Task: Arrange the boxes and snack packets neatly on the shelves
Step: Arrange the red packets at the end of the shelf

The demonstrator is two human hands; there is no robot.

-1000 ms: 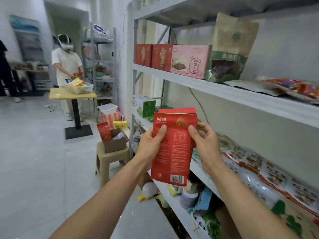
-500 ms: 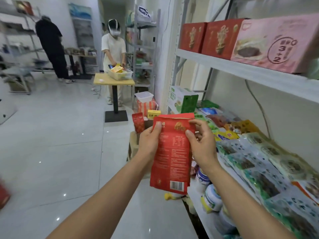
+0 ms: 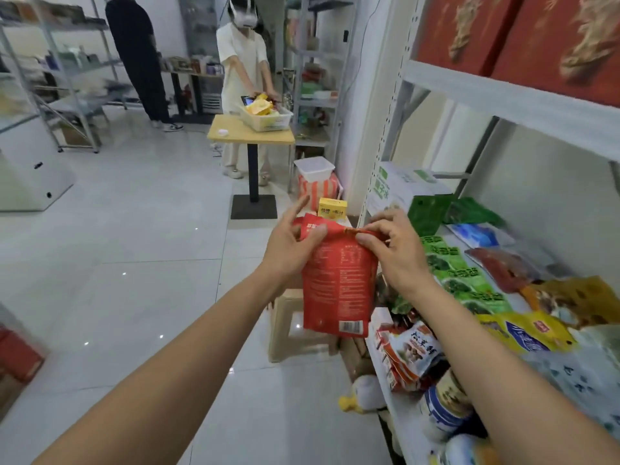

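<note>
Between left hand (image 3: 288, 251) and right hand (image 3: 397, 255), a red snack packet (image 3: 339, 290) is being pinched at its top; barcode showing, print illegible.

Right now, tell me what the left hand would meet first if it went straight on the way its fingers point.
Probably the orange-striped bag ahead: the left hand, holding the red packet, points just left of the yellow box. Depth is unclear.

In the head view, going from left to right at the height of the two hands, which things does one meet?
Left hand → red snack packet → right hand → green packets.
</note>
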